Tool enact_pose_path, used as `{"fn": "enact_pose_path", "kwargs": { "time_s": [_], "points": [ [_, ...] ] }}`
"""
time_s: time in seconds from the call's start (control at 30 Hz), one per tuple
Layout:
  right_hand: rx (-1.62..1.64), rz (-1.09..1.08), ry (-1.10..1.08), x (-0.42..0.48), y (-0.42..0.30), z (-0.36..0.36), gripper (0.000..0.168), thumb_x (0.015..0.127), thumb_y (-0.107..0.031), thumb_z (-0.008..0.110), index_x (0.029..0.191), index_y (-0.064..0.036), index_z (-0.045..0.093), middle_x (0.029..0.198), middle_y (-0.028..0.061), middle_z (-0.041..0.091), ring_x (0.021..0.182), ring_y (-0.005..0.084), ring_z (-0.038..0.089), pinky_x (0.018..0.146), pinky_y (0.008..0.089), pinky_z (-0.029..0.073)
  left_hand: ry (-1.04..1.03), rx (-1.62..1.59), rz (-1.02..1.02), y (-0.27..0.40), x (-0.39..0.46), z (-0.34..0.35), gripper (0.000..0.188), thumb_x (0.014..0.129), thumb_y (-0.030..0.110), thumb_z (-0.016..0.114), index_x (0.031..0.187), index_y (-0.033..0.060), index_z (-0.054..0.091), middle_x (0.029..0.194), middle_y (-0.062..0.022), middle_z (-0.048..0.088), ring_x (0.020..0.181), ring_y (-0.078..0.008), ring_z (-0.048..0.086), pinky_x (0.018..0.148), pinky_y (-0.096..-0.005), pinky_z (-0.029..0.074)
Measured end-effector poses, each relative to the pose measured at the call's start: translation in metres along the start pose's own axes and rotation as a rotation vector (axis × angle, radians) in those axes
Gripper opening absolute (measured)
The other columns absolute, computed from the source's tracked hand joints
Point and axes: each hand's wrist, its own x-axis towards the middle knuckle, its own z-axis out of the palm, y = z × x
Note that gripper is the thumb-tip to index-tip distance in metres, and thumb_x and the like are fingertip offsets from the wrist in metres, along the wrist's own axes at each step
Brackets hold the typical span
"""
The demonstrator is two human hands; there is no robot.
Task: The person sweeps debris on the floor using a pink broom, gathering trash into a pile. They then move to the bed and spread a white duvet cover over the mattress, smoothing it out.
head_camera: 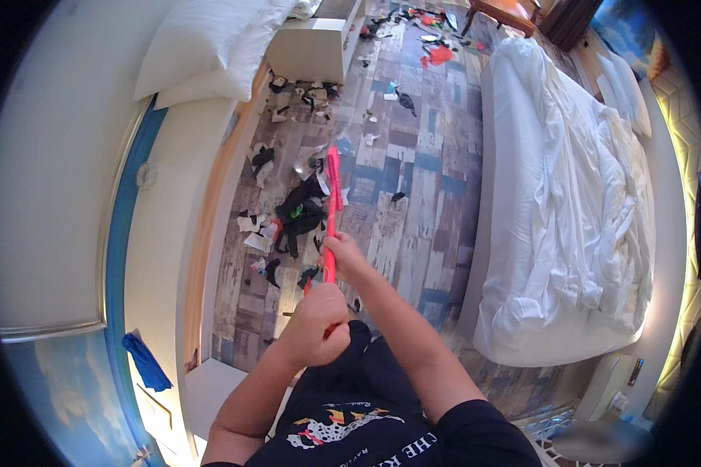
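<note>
My left hand [316, 324] grips the upper end of a pinkish-red pole [330, 260], which looks like a broom handle. Farther down the pole, my right hand [346, 254] is wrapped around it. The narrow pink head [335, 175] is seen edge-on at the far end, so its bristles cannot be made out. Just left of it lies a heap of black scraps [301, 219] with a bit of green in it. White scraps [258, 240] and a clear plastic piece [305, 169] are scattered around the heap.
A bed [561, 233] with rumpled white sheets runs along the right. On the left is a long ledge [181, 222] with white pillows [210, 52] at its far end. More debris [315, 93] lies by a white cabinet [306, 49]. Beyond are red scraps [437, 56] and a wooden chair [505, 13].
</note>
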Motion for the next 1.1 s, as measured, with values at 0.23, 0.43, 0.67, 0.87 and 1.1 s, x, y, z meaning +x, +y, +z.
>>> {"fn": "enact_pose_path", "kwargs": {
  "time_s": [0.23,0.43,0.67,0.87,1.1],
  "points": [
    [-0.240,0.015,0.160,-0.006,-0.081,-0.058,0.006,0.079,-0.007,0.052,0.085,-0.006,0.050,0.069,0.0042,0.049,0.055,0.0185,0.052,0.047,0.0352,0.046,0.056,-0.289,0.014,-0.014,0.053,0.013,0.008,0.065,0.003,0.050,0.065,-0.0001,0.042,0.066,-0.0134,0.041,0.067,-0.0331,0.044,0.064,-0.0399,0.038],
    [-0.333,0.208,0.383,0.043,-0.127,-0.142,0.002,0.080,-0.006,0.050,0.082,-0.004,0.051,0.068,0.0071,0.050,0.055,0.0228,0.054,0.048,0.0380,0.046,0.064,-0.484,-0.185,-0.088,0.126,0.048,0.009,0.073,0.005,0.049,0.068,-0.0003,0.044,0.070,-0.0101,0.046,0.071,-0.0244,0.048,0.071,-0.0330,0.041],
    [-0.256,0.334,0.159,0.152,-0.142,-0.100,0.017,0.082,-0.008,0.053,0.097,-0.005,0.044,0.072,0.0086,0.049,0.056,0.0227,0.053,0.045,0.0358,0.047,0.185,-0.364,-0.334,-0.118,0.196,-0.006,0.012,0.071,0.008,0.050,0.065,0.0003,0.044,0.068,-0.0100,0.046,0.067,-0.0262,0.046,0.066,-0.0356,0.039],
    [-0.093,0.393,-0.062,0.188,-0.188,-0.012,0.009,0.087,-0.008,0.051,0.094,-0.004,0.047,0.069,0.0074,0.052,0.050,0.0191,0.050,0.044,0.0321,0.046,0.332,-0.065,-0.289,-0.092,0.227,-0.027,0.013,0.064,0.008,0.055,0.059,0.0029,0.043,0.065,-0.0113,0.041,0.069,-0.0325,0.044,0.066,-0.0388,0.037],
    [-0.525,0.577,-0.275,0.091,-0.258,0.028,0.012,0.092,-0.007,0.044,0.103,-0.007,0.043,0.081,0.0087,0.051,0.059,0.0182,0.052,0.050,0.0302,0.048,0.885,-0.166,-0.327,-0.027,0.201,0.013,0.027,0.080,0.016,0.057,0.104,0.0051,0.053,0.112,-0.0110,0.052,0.100,-0.0281,0.053,0.094,-0.0382,0.039]
  ]
}}
